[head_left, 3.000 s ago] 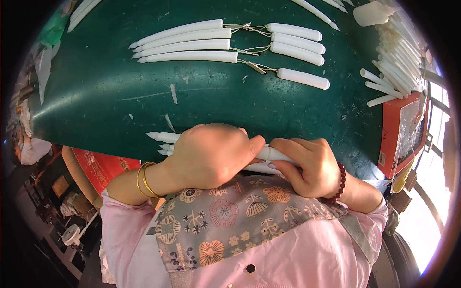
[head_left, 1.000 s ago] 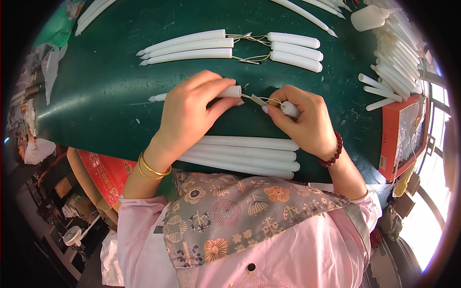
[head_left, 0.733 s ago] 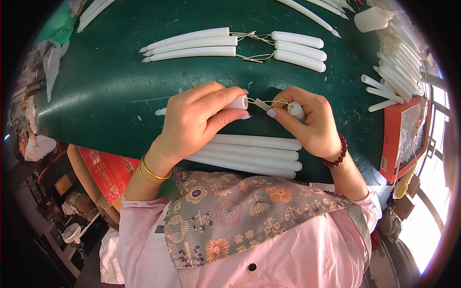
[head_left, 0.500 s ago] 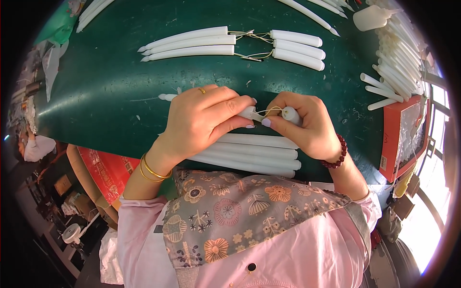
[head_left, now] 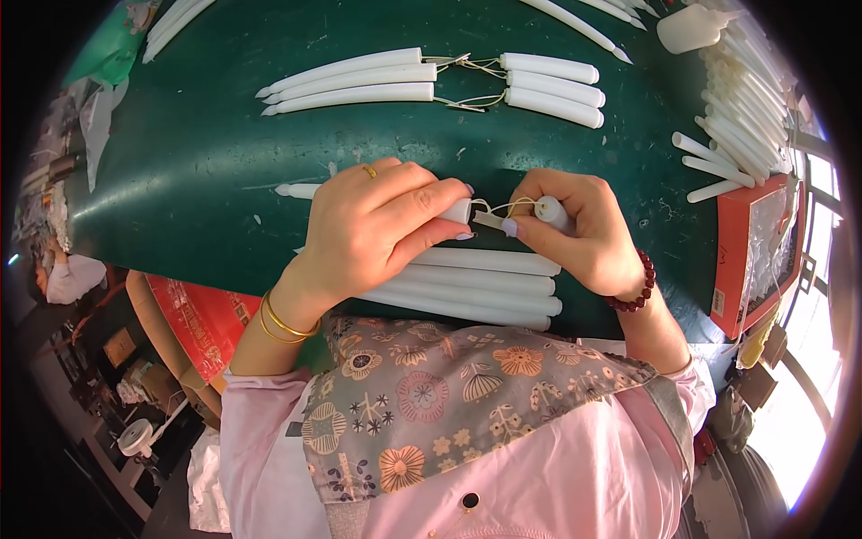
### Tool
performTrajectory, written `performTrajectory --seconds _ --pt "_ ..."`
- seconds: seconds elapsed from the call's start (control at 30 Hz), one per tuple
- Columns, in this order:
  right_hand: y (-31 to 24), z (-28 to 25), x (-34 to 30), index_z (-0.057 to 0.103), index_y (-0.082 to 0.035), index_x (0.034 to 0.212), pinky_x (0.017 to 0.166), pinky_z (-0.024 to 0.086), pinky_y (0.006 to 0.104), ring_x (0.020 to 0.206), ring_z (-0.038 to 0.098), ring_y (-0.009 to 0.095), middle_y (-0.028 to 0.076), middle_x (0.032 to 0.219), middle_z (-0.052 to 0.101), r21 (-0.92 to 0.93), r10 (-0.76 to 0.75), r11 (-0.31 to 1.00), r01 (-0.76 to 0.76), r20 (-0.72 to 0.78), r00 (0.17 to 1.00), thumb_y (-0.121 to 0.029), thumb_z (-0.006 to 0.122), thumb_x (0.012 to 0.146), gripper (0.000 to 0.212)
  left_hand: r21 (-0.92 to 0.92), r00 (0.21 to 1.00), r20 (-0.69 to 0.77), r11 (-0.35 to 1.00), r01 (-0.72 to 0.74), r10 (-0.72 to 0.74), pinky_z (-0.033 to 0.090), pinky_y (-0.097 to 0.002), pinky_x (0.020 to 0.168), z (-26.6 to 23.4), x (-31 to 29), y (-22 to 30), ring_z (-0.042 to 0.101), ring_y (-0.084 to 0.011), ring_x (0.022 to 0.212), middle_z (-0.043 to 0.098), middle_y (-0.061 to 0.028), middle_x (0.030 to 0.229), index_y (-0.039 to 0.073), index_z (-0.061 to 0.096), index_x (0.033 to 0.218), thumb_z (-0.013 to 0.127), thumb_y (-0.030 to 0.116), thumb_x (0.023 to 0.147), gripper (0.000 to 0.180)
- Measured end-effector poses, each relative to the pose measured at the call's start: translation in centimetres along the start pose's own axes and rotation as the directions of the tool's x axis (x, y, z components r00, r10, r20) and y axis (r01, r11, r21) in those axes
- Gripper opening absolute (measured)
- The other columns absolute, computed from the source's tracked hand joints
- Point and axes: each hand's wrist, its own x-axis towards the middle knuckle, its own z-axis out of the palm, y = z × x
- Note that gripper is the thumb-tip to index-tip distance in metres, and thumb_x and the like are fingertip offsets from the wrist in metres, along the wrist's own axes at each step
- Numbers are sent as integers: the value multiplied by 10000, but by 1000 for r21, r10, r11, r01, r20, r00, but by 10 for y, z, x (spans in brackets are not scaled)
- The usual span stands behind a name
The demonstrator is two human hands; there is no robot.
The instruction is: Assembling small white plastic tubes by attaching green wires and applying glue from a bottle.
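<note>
My left hand point(head_left: 373, 220) is closed around a white taper candle point(head_left: 458, 212). The candle's pointed tip shows left of the knuckles and its hollow end faces right. My right hand point(head_left: 584, 234) is closed on a short white tube point(head_left: 550, 212), held against the palm. Its thumb and forefinger pinch a small flat pale strip point(head_left: 488, 219) just outside the candle's end. Thin light wires point(head_left: 516, 203) loop between candle and tube. Below the hands lie several long white tubes point(head_left: 485, 283), partly covered by my left forearm.
Three candle-and-tube pairs point(head_left: 359, 76) joined by wires lie farther back on the green table point(head_left: 206, 135). At the right are a heap of white tubes point(head_left: 741, 117), a red box point(head_left: 736, 251) and a white squeeze bottle point(head_left: 691, 31). A cardboard box point(head_left: 171, 314) stands at the left.
My right hand has moved slightly right with the short tube, widening the gap to the candle. The flat strip shows more. My left hand has shifted slightly left with the candle.
</note>
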Motion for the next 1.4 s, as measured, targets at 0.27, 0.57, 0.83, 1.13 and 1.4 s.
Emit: performTrajectory --seconds 0.27,0.57,0.83,1.13,1.4 --pt "0 9 1 673 -2 915 617 426 234 716 515 31 -20 795 630 -50 -55 997 52 -59 997 -49 740 905 82 17 999 50 1000 -10 10 446 -330 558 2 0 7 606 -210 666 673 -36 861 70 766 1064 901 219 720 398" --pt "3 31 -2 685 -6 935 629 435 239 735 511 29 -18 802 638 -9 -91 996 91 -245 965 -61 765 940 98 21 1000 -5 1000 17 -17 442 -350 549 6 4 4 588 -233 659 634 -36 824 82 745 1010 905 227 695 382" --pt "-1 21 6 612 84 1184 713 441 258 788 515 108 46 920 601 265 -189 954 140 170 967 -686 519 1028 791 68 993 -41 991 113 -110 364 -361 510 6 6 6 460 -250 576 474 -51 680 93 515 716 905 407 609 512" --pt "7 15 8 551 88 1326 804 496 298 843 551 136 82 1035 621 128 -217 972 196 182 959 -585 606 1026 739 85 992 -37 989 121 -118 364 -362 499 3 6 7 465 -239 549 447 -20 630 119 525 679 857 487 652 496" --pt "-3 15 -3 536 15 1395 816 540 314 895 650 173 126 1108 678 -101 -121 985 137 149 981 23 729 896 535 103 957 64 956 274 -281 448 -381 537 -1 -11 4 603 -267 655 602 -59 732 87 610 787 719 272 805 215"
